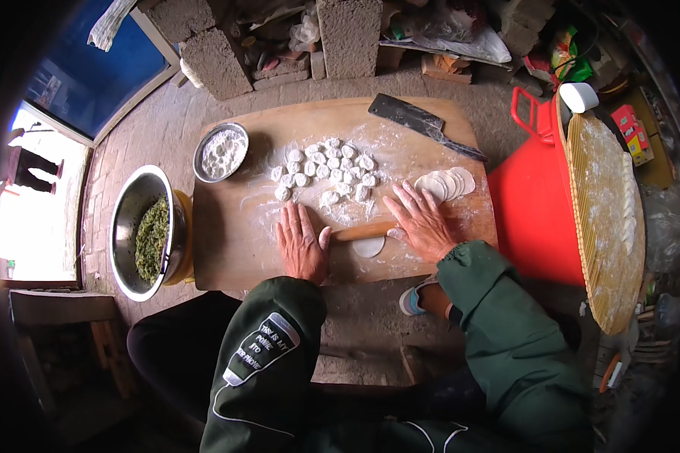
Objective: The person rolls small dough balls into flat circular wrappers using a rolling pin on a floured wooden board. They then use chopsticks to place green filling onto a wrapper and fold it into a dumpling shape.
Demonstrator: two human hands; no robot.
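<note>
A wooden rolling pin lies across a round dough wrapper near the front edge of the floured wooden board. My left hand rests flat at the pin's left end, fingers spread. At its right end is my right hand, palm down with fingers apart; what lies beneath the palm is hidden. Beyond my hands, many floured dough pieces are grouped at mid-board. Several rolled wrappers overlap just past my right hand. A metal bowl of flour sits at the board's back left.
A cleaver lies at the back right of the board. A steel basin of chopped green filling stands left. On the right, a round woven tray with filled dumplings stands by a red surface. Concrete blocks are behind.
</note>
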